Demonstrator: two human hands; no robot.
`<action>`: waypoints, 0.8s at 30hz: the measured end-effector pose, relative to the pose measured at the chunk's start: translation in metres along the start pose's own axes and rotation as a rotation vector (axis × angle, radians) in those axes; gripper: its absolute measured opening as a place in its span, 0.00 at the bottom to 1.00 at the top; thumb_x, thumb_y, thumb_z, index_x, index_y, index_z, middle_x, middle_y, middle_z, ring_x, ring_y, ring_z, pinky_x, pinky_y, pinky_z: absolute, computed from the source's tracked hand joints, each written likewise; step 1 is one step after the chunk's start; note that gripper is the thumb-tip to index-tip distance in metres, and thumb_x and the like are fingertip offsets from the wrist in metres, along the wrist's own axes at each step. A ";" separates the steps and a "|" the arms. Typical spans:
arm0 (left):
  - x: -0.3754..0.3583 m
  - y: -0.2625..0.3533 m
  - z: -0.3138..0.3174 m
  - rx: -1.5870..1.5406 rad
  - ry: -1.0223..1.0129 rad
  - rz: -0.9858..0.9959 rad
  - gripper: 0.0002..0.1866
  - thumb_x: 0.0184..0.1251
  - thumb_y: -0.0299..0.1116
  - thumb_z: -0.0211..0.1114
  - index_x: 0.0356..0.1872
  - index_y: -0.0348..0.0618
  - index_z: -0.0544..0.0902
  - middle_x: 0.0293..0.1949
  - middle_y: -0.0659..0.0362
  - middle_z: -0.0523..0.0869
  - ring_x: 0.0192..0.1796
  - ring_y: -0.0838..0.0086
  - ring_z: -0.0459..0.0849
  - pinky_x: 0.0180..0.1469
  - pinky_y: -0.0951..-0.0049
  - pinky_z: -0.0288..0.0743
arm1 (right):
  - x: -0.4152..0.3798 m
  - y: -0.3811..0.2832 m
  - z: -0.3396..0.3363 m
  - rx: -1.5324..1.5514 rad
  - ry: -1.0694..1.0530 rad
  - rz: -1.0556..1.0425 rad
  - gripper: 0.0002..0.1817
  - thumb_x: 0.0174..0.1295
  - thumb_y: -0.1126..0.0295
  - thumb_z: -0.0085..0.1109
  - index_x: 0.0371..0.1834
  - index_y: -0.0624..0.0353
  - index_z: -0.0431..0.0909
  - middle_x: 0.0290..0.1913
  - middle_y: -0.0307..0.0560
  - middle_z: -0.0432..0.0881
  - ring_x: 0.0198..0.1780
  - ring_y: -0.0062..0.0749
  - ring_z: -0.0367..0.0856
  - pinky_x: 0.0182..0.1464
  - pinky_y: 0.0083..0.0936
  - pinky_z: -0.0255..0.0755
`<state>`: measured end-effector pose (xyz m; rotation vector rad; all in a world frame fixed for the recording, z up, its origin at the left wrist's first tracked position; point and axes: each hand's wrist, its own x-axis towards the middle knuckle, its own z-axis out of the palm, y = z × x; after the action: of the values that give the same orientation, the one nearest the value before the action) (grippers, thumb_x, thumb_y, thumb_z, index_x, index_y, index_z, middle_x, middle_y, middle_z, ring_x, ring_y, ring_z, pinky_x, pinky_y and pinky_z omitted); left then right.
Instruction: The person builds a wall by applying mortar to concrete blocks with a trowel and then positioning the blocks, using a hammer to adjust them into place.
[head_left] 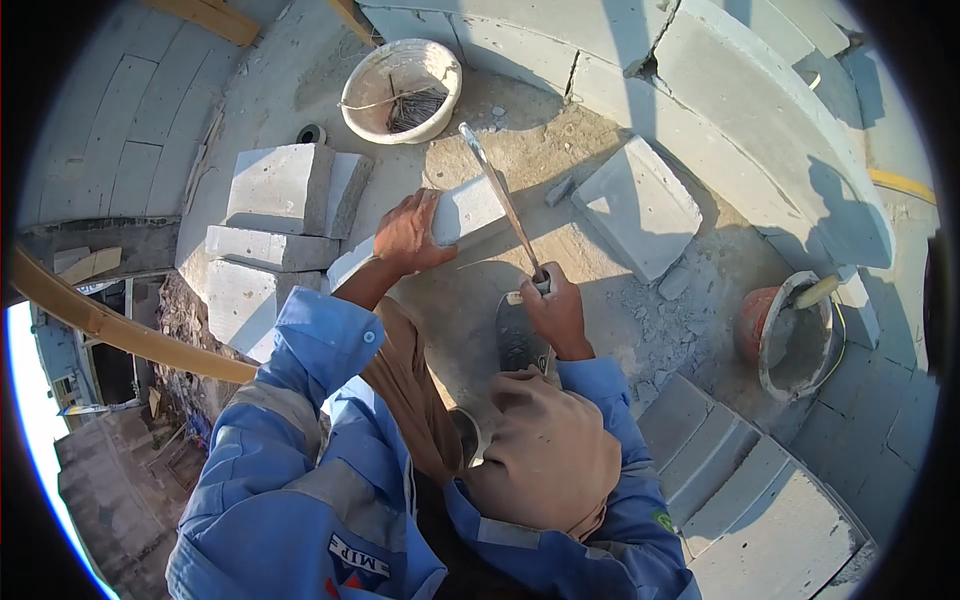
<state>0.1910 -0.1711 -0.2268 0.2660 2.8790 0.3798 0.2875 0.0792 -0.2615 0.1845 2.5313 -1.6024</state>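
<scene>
My left hand (408,235) is clamped over the top of a pale concrete block (470,212), with fingers over its far side and thumb on the near side. The block lies in front of my knees, partly hidden under the hand. My right hand (557,311) is closed round the dark handle of a long, narrow, blade-like tool (500,190). The tool points up and away from me, and its whitish tip overlaps the floor beyond the block. In this view its shaft crosses the block's right end; the blade appears nearly edge-on.
Left of the block is a stack of blocks (270,248). A pale bucket (365,120) of nails or thin rods stands beyond. At right are a tilted block (640,210), a mortar bucket (765,325) and more blocks (770,500). Block walls (520,50) curve around; a wooden rail (130,325) crosses the left.
</scene>
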 end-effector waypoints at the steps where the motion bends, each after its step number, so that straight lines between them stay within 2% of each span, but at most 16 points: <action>1: -0.001 0.003 -0.006 -0.057 -0.079 -0.008 0.48 0.39 0.53 0.72 0.65 0.36 0.70 0.59 0.44 0.76 0.64 0.51 0.74 0.66 0.57 0.68 | -0.001 -0.006 -0.001 0.009 0.050 -0.027 0.15 0.61 0.62 0.64 0.34 0.64 0.75 0.23 0.57 0.82 0.27 0.47 0.85 0.29 0.36 0.73; 2: -0.008 0.003 -0.001 -0.077 -0.078 -0.040 0.48 0.39 0.53 0.72 0.65 0.36 0.70 0.59 0.44 0.76 0.64 0.51 0.74 0.66 0.57 0.68 | -0.006 -0.025 -0.010 0.097 0.035 -0.005 0.12 0.61 0.67 0.65 0.33 0.64 0.74 0.22 0.52 0.82 0.25 0.38 0.84 0.28 0.31 0.73; 3: -0.007 0.001 0.001 -0.076 -0.044 0.003 0.48 0.39 0.53 0.72 0.64 0.37 0.70 0.59 0.45 0.77 0.63 0.51 0.75 0.66 0.57 0.68 | -0.007 -0.036 -0.019 0.082 0.011 -0.015 0.12 0.61 0.67 0.65 0.33 0.64 0.74 0.22 0.52 0.82 0.25 0.38 0.84 0.28 0.31 0.73; 6: -0.005 0.002 0.000 -0.042 -0.018 0.017 0.48 0.39 0.52 0.73 0.64 0.37 0.71 0.60 0.44 0.77 0.64 0.51 0.75 0.66 0.57 0.68 | -0.009 -0.035 -0.020 0.264 0.350 -0.452 0.10 0.59 0.75 0.67 0.33 0.62 0.73 0.19 0.42 0.78 0.19 0.25 0.78 0.24 0.23 0.69; 7: -0.004 0.002 -0.002 -0.005 -0.028 0.013 0.48 0.40 0.52 0.73 0.64 0.37 0.71 0.61 0.44 0.76 0.64 0.51 0.75 0.67 0.57 0.67 | -0.009 -0.030 -0.015 0.264 0.341 -0.456 0.10 0.59 0.75 0.67 0.33 0.62 0.73 0.19 0.42 0.78 0.19 0.25 0.78 0.24 0.23 0.69; 9: -0.003 0.003 -0.006 -0.001 -0.036 -0.002 0.48 0.40 0.52 0.73 0.65 0.37 0.71 0.63 0.44 0.75 0.65 0.51 0.74 0.68 0.58 0.67 | -0.009 -0.020 -0.008 0.250 0.337 -0.414 0.10 0.60 0.74 0.66 0.31 0.63 0.73 0.21 0.46 0.79 0.19 0.29 0.77 0.23 0.26 0.69; 10: -0.004 0.004 -0.005 0.003 -0.055 -0.010 0.48 0.40 0.53 0.73 0.65 0.36 0.71 0.65 0.43 0.74 0.66 0.51 0.73 0.68 0.58 0.66 | -0.005 -0.009 -0.003 0.067 0.143 -0.128 0.11 0.60 0.70 0.66 0.31 0.64 0.73 0.23 0.51 0.79 0.21 0.33 0.78 0.26 0.30 0.70; 11: -0.005 0.005 -0.004 -0.004 -0.058 -0.004 0.48 0.40 0.53 0.73 0.65 0.36 0.71 0.65 0.43 0.74 0.66 0.51 0.73 0.68 0.58 0.66 | -0.004 0.000 0.001 0.060 0.146 -0.123 0.11 0.60 0.70 0.66 0.31 0.64 0.73 0.23 0.51 0.79 0.21 0.33 0.78 0.26 0.30 0.70; 13: -0.001 0.001 -0.006 -0.061 -0.101 0.015 0.48 0.41 0.53 0.72 0.66 0.37 0.70 0.67 0.43 0.72 0.66 0.50 0.73 0.69 0.58 0.66 | 0.001 0.003 0.007 -0.030 -0.016 0.119 0.13 0.61 0.66 0.65 0.32 0.64 0.73 0.22 0.53 0.78 0.23 0.36 0.79 0.29 0.34 0.71; 14: 0.004 -0.002 -0.007 -0.053 -0.092 0.023 0.48 0.41 0.53 0.72 0.66 0.37 0.70 0.67 0.43 0.72 0.66 0.50 0.73 0.69 0.58 0.66 | -0.003 -0.001 0.004 0.007 0.000 0.090 0.15 0.61 0.63 0.65 0.32 0.63 0.73 0.21 0.49 0.77 0.24 0.32 0.78 0.31 0.33 0.71; 16: -0.004 -0.001 0.004 0.015 -0.019 0.020 0.48 0.40 0.53 0.71 0.66 0.37 0.70 0.66 0.44 0.72 0.67 0.51 0.72 0.68 0.58 0.66 | -0.012 -0.015 -0.008 0.107 0.032 0.100 0.14 0.61 0.63 0.65 0.32 0.63 0.72 0.20 0.47 0.76 0.24 0.29 0.76 0.30 0.32 0.70; 18: -0.002 0.002 0.000 -0.002 -0.071 -0.003 0.49 0.41 0.52 0.71 0.67 0.38 0.69 0.67 0.44 0.72 0.67 0.51 0.72 0.69 0.58 0.66 | -0.012 -0.025 -0.017 0.211 0.101 0.106 0.14 0.61 0.64 0.65 0.32 0.63 0.72 0.20 0.45 0.76 0.23 0.26 0.75 0.29 0.31 0.69; 19: -0.001 0.003 -0.002 -0.017 -0.108 -0.043 0.49 0.41 0.52 0.71 0.67 0.38 0.68 0.67 0.44 0.72 0.68 0.51 0.71 0.69 0.58 0.65 | -0.012 -0.026 -0.019 0.364 0.174 0.029 0.14 0.61 0.64 0.65 0.32 0.62 0.72 0.20 0.43 0.75 0.23 0.24 0.73 0.28 0.30 0.69; 20: -0.004 0.000 0.007 0.089 0.048 0.025 0.47 0.40 0.50 0.70 0.66 0.39 0.68 0.64 0.45 0.74 0.66 0.52 0.73 0.67 0.57 0.67 | -0.011 -0.026 -0.019 0.516 0.253 -0.056 0.14 0.61 0.64 0.65 0.32 0.62 0.72 0.19 0.41 0.74 0.23 0.22 0.72 0.27 0.29 0.68; 23: -0.003 0.000 0.010 0.063 0.090 0.041 0.46 0.40 0.49 0.71 0.65 0.40 0.70 0.60 0.46 0.76 0.63 0.52 0.75 0.65 0.57 0.68 | -0.005 -0.003 0.001 0.499 0.261 -0.038 0.14 0.61 0.64 0.64 0.32 0.62 0.72 0.18 0.42 0.73 0.23 0.22 0.72 0.26 0.29 0.68; 24: -0.004 0.003 0.007 0.070 0.072 0.069 0.46 0.40 0.49 0.71 0.65 0.40 0.70 0.60 0.46 0.76 0.63 0.52 0.75 0.65 0.57 0.68 | 0.000 0.003 0.003 0.307 0.111 0.081 0.14 0.60 0.64 0.64 0.33 0.62 0.72 0.19 0.47 0.75 0.22 0.26 0.73 0.27 0.30 0.69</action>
<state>0.1972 -0.1673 -0.2318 0.3724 2.9637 0.3074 0.2883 0.0779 -0.2649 0.4126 2.3038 -1.9904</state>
